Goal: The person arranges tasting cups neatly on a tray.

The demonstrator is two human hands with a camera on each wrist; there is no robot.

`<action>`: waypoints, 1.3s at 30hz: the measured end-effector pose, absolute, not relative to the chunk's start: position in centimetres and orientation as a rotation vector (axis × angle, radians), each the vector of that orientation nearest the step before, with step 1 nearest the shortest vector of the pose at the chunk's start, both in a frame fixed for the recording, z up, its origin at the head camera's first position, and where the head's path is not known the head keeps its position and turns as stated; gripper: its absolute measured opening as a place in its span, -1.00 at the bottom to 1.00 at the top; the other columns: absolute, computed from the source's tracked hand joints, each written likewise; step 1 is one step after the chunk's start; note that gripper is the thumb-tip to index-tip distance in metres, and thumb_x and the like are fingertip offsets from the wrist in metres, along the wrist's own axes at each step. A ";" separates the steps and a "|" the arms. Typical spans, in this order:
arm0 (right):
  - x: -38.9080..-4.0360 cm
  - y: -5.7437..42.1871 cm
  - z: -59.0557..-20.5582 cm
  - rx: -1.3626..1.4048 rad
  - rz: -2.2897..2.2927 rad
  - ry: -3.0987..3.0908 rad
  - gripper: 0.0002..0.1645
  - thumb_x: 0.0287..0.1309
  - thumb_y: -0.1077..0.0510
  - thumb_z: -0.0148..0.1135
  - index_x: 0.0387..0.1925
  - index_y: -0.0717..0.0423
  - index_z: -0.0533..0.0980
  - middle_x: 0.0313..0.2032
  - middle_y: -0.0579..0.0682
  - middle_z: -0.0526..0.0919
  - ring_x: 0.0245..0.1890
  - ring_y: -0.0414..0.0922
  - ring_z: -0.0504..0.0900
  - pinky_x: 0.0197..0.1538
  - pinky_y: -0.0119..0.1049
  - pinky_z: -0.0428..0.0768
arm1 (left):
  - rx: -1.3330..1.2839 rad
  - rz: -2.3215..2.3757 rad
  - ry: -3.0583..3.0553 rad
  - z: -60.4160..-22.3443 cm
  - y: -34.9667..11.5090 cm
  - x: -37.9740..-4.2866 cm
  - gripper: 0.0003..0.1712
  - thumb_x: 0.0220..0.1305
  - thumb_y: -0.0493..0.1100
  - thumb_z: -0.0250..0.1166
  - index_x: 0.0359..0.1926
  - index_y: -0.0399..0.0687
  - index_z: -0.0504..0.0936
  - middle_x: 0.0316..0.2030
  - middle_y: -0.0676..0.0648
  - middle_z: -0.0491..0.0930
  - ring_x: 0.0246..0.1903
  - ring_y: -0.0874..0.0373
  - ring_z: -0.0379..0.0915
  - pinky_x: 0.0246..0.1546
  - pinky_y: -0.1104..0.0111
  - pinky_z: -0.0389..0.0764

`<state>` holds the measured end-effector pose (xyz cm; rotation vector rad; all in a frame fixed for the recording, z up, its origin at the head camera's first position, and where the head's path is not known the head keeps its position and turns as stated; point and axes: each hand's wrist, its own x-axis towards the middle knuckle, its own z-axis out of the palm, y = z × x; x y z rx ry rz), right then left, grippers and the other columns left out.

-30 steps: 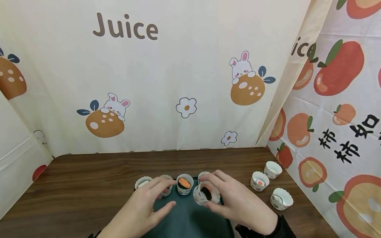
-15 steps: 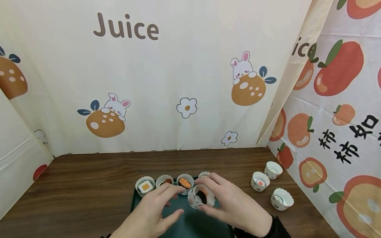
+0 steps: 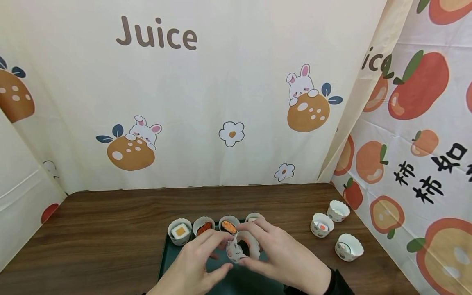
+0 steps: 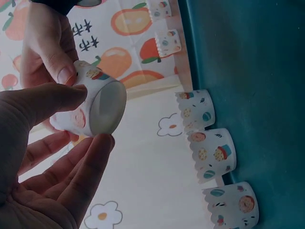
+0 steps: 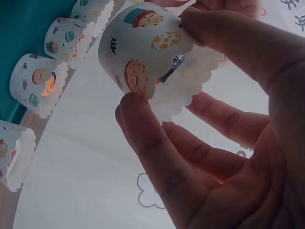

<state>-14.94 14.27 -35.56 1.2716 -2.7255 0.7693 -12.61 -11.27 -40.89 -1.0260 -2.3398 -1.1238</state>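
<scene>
In the head view my right hand (image 3: 278,254) holds a patterned paper baking cup (image 3: 254,244) tilted above a dark green tray (image 3: 239,282). A dark piece (image 3: 243,247) shows inside it. The right wrist view has my thumb and fingertips pinching the paper cup (image 5: 143,52) at its side and scalloped rim. My left hand (image 3: 200,262) is at the cup's left side, fingers spread and fairly straight. In the left wrist view its thumb and forefinger flank the cup's base (image 4: 108,109); whether they press on it is unclear.
Along the tray's far edge stand paper cups with sushi-like pieces: a white-and-yellow one (image 3: 180,231), a red-topped one (image 3: 204,228), an orange-topped one (image 3: 229,226). Another cup (image 3: 254,216) is partly hidden. Three cups (image 3: 348,247) stand at the table's right, before a fruit-print cloth (image 3: 420,172).
The held cup has moved left over the tray with my right hand. My left hand has shifted right to meet it, uncovering the two leftmost cups.
</scene>
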 end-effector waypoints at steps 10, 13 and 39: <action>-14.8 13.9 -35.8 1.280 0.808 -2.723 -0.37 0.47 -0.20 0.33 0.40 -0.06 0.48 0.23 -0.03 0.64 -0.25 -0.43 0.53 -0.17 -0.50 0.62 | -0.983 -1.052 -2.312 -41.1 -11.0 -12.6 -0.42 0.18 -0.27 0.63 0.19 -0.06 0.62 -0.02 -0.04 0.68 -0.21 0.28 0.68 -0.22 0.54 0.72; -14.9 13.9 -36.0 1.287 0.812 -2.715 -0.35 0.47 -0.21 0.33 0.42 -0.05 0.47 0.26 -0.02 0.64 -0.23 -0.44 0.54 -0.16 -0.50 0.63 | -0.979 -1.034 -2.300 -41.1 -11.1 -12.7 -0.41 0.15 -0.29 0.64 0.19 -0.06 0.62 -0.03 -0.03 0.68 -0.20 0.28 0.68 -0.21 0.55 0.72; -15.5 13.8 -36.8 1.402 0.765 -2.471 0.00 0.14 0.28 0.62 0.56 -0.02 0.36 0.07 -0.09 0.59 0.00 -0.22 0.61 -0.06 -0.62 0.64 | -0.972 -1.152 -2.313 -40.5 -11.3 -12.7 -0.32 0.14 -0.35 0.62 0.27 -0.11 0.58 0.08 -0.05 0.70 -0.01 0.15 0.74 -0.09 0.45 0.78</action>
